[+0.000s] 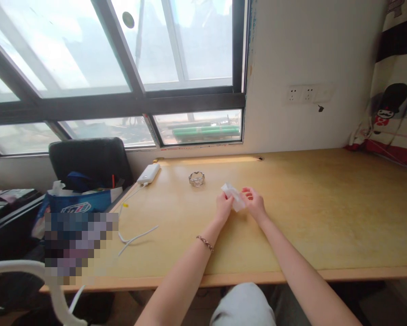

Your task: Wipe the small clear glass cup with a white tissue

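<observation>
just right of centre in the frame, above the wooden table (pixel 326 217), we see a crumpled white tissue (pixel 236 202) between two bare hands. the left hand (pixel 225 206) has thumb and fingers together, clamped on its left side. the right hand (pixel 255 203) meets its other side with fingers curled; we cannot tell whether they pinch it or only touch it.

we judge the tissue to be thin, so it could tear if the hands pulled apart too hard, or slip loose if the left pinch slackened. a wide sweep of the left hand toward the upper left could knock the silver crown-shaped ornament (pixel 197 182), which stands near but untouched. its openwork rim might also catch the tissue, should the two meet.

beyond the ornament, left of centre, we find a white power bank (pixel 149 173) near the table's far left corner. a white cable (pixel 135 239) loops over the left side of the tabletop, well apart from the braided bracelet (pixel 205 243) on the left wrist; a sleeveless forearm swinging that way could snag it. further left, a blue bag (pixel 88 201) sits against a black chair (pixel 88 151), partly hidden by a pixelated patch.
</observation>
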{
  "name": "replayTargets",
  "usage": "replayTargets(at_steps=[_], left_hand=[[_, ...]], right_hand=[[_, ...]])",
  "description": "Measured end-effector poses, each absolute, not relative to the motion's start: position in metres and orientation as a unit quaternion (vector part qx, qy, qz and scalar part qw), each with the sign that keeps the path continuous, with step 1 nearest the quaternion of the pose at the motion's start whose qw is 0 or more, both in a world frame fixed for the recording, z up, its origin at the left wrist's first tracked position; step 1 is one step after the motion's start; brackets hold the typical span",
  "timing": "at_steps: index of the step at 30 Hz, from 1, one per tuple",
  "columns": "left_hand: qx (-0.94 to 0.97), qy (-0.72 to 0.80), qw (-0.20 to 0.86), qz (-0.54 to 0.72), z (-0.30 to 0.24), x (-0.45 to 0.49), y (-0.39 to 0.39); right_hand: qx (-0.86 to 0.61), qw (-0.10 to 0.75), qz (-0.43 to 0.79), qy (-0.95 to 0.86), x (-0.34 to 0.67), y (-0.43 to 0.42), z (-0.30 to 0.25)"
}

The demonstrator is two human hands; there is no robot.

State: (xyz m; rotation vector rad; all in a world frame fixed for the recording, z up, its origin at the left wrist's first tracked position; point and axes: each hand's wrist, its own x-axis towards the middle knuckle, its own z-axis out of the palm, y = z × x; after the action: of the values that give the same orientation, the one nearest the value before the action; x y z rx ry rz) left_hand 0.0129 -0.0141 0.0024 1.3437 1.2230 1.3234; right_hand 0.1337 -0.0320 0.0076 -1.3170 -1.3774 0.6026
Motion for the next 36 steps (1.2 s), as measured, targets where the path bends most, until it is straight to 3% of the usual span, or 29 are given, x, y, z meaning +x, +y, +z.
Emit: replayTargets(at_steps=[7, 16, 23, 29, 36], left_hand=[[0.666, 0.451, 0.343, 0.484, 0.008, 0.018, -0.028], [0.536, 0.471, 0.476, 0.514, 0.005, 0.007, -0.011], [0.483, 0.494, 0.460, 0.558, 0.005, -0.019, 0.008], [0.434, 0.581, 0.314, 0.613, 0.003, -0.051, 0.030], [0.484, 0.650, 0.224, 0.541, 0.008, -0.066, 0.051]], right_hand=[[-0.509, 0.479, 0.325, -0.637, 0.129, -0.040, 0.014], [-0.457, 0.644, 0.525, -0.316, 0.139, -0.021, -0.001], [-0.423, 0.669, 0.576, -0.205, 0.143, -0.019, 0.004], [-0.433, 0.692, 0.551, -0.171, 0.147, -0.017, 0.002], [-0.431, 0.681, 0.556, -0.203, 0.145, -0.017, -0.002]])
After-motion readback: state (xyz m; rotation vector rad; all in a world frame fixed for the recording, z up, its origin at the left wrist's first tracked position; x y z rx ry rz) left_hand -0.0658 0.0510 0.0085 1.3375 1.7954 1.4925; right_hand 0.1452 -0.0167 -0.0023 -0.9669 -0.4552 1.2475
